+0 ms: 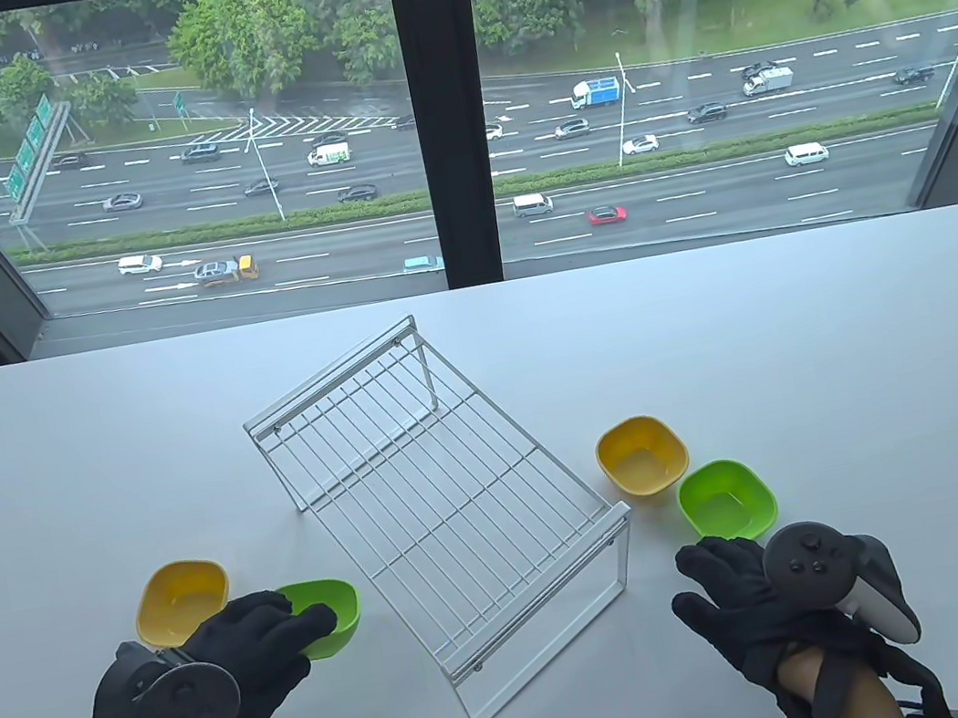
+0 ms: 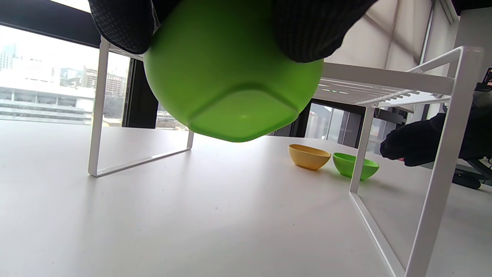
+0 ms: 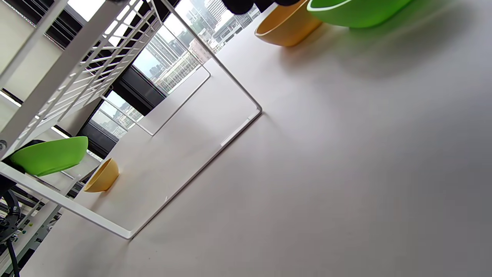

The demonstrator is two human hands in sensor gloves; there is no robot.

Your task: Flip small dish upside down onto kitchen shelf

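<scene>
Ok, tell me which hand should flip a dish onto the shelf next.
Left. The left hand already grips the green dish, lifted beside the shelf; the right hand holds nothing.

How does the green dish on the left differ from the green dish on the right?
The left green dish is gripped by the left hand and lifted off the table; the right green dish rests on it, untouched, beside the right hand. Both are the same shape, opening up.
</scene>
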